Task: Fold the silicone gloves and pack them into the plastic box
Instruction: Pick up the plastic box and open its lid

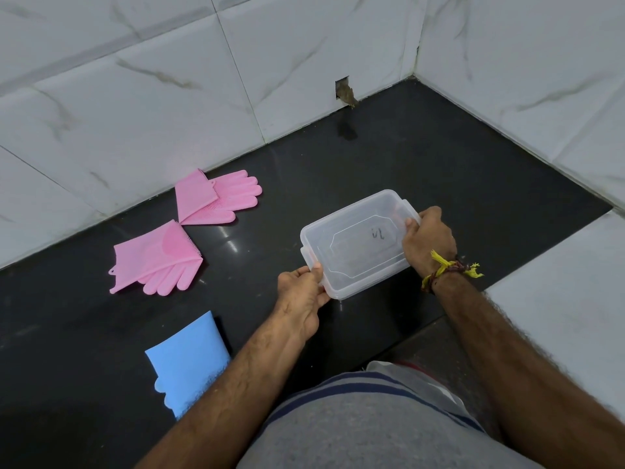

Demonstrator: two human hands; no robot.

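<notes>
Gloves, two pink (216, 198) (159, 260) and one blue (189, 360), lie folded on the counter (406, 164) left of the lidded box (358, 242), pinched at opposite ends by left hand (302, 292) and right hand (427, 240); the slick box may slip.

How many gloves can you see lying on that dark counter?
3: one pink glove folded near the wall, a second pink glove folded just in front of it, and a blue glove nearest the person, partly hidden by the forearm.

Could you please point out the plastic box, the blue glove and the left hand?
plastic box (355, 245): head view, on its clear lid.
blue glove (189, 360): head view, on its flat cuff.
left hand (301, 292): head view, on its back.
</notes>
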